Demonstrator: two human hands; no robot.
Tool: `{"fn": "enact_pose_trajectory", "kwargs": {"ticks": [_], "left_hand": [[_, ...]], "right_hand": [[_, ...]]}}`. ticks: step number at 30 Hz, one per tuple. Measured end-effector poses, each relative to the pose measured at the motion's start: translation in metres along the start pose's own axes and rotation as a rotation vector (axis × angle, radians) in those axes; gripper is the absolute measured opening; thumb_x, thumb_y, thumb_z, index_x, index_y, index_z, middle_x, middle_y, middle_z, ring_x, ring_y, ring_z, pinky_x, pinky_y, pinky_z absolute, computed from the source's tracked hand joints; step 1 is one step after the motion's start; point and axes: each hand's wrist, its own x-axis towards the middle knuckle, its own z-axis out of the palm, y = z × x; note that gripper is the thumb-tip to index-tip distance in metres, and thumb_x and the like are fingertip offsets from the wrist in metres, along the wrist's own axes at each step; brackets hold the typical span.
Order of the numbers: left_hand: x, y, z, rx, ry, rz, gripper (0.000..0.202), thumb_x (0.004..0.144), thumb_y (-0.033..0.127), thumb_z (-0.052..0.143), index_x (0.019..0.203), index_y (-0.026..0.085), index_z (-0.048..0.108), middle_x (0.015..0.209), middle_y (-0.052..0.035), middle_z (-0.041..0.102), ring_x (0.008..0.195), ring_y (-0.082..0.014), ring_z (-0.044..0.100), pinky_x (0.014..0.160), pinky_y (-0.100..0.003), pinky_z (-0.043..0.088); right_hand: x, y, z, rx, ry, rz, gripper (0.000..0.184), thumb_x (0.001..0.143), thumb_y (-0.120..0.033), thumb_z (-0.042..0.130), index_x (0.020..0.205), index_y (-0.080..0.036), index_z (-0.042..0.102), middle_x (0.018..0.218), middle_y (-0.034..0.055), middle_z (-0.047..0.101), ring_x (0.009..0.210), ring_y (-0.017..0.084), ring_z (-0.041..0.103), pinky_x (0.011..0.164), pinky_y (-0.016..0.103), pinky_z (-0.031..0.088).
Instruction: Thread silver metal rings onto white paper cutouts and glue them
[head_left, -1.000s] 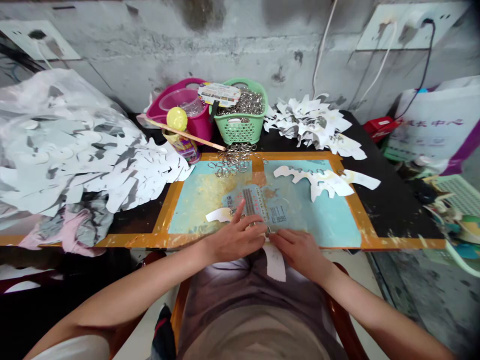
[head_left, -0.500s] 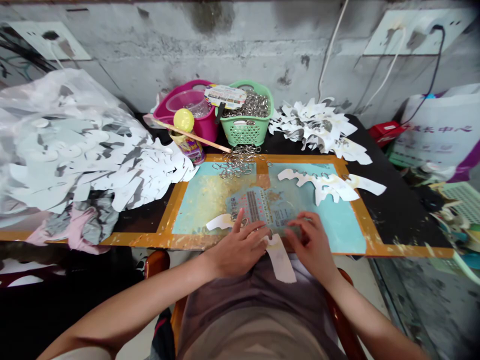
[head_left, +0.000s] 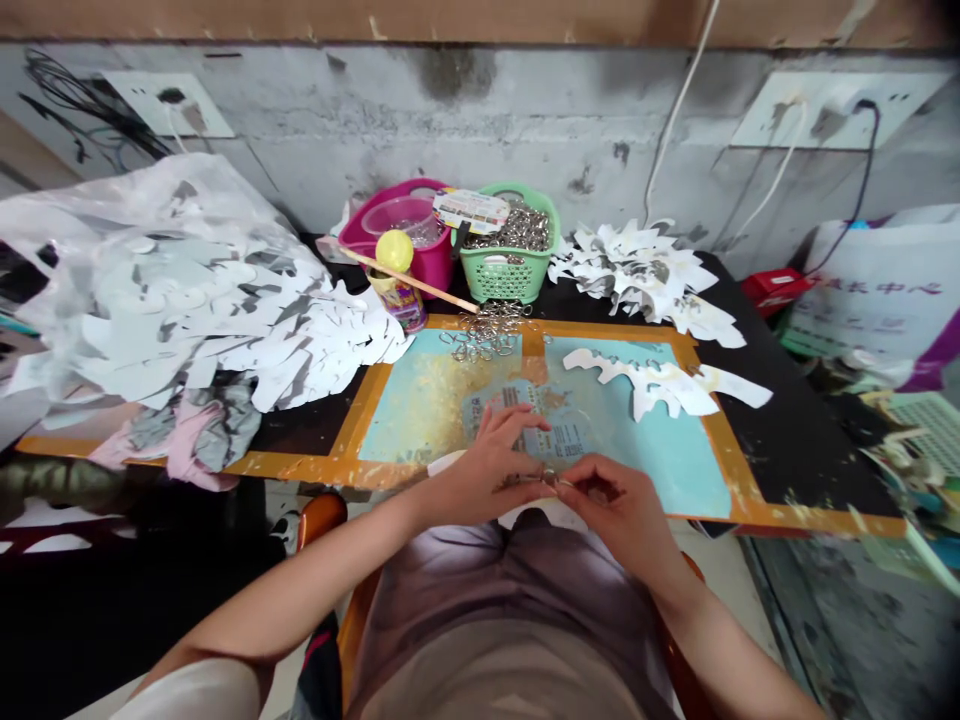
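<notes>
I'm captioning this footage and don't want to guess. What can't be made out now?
All in the head view:
Small metal piece between the left hand and right hand: exact shape; too small, partly covered by them.
White strip: full outline; the left hand hides much of it.
Printed patch: smaller lines; too small to read.
White bag: right side; cut off by the picture's right edge.
</notes>
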Motion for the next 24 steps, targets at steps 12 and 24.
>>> {"fn": "enact_pose_trajectory", "kwargs": {"ticks": [12,24], "left_hand": [[0.012,0.015,-0.022,-0.622,-0.069,0.193,0.038,0.091,0.048,0.058,0.073,0.018,0.074,0.106,-0.0139,0.065,0.142,-0.0301,0.028,0.115,-0.044,0.029],[-0.046,0.022,0.013,-0.489,1.083,-0.302,0.049,0.101,0.05,0.027,0.077,0.022,0.059,0.077,-0.0035,0.059,0.079,-0.0194,0.056,0.077,-0.033,0.047]], "right_hand": [[-0.005,-0.023,0.002,0.736,-0.315,0.062,0.024,0.074,-0.032,0.081,0.068,-0.017,0.064,0.066,-0.0008,0.057,0.059,0.011,0.047,0.057,0.024,0.034],[0.003,-0.009,0.016,0.674,0.096,0.029,0.022,0.074,-0.038,0.08,0.072,-0.02,0.068,0.068,0.0009,0.06,0.06,0.014,0.051,0.057,0.025,0.041]]}}
